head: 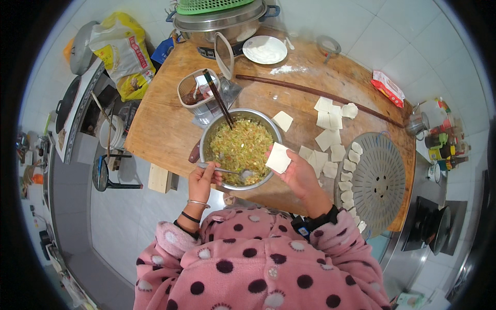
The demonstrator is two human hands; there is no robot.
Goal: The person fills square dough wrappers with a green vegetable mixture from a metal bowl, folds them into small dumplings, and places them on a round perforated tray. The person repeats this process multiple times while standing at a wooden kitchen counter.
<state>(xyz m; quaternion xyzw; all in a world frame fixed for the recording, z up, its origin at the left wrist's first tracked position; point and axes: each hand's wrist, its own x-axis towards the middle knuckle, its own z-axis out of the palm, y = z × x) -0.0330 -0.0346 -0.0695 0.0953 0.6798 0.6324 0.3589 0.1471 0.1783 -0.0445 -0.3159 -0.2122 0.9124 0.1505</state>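
Note:
My left hand (202, 178) grips the handle of a metal spoon (228, 170), whose bowl rests in chopped vegetable filling. That filling (242, 143) lies in a steel mixing bowl (276, 130) at the table's front edge. A square dough wrapper (278, 158) lies across the fingers of my right hand (298, 174), just right of the bowl. Dark chopsticks (219, 100) stand tilted in the filling. Behind the bowl's right rim is a single wrapper (283, 121). More loose wrappers (329, 118) are spread over the table to the right.
A round perforated steamer tray (381, 166) carries a row of filled dumplings (346, 186) along its left side. A long rolling pin (317, 92) crosses the wooden table (166, 104). Behind are a plate of flour (265, 49), a lidded plastic container (193, 93) and a large steel pot (221, 29).

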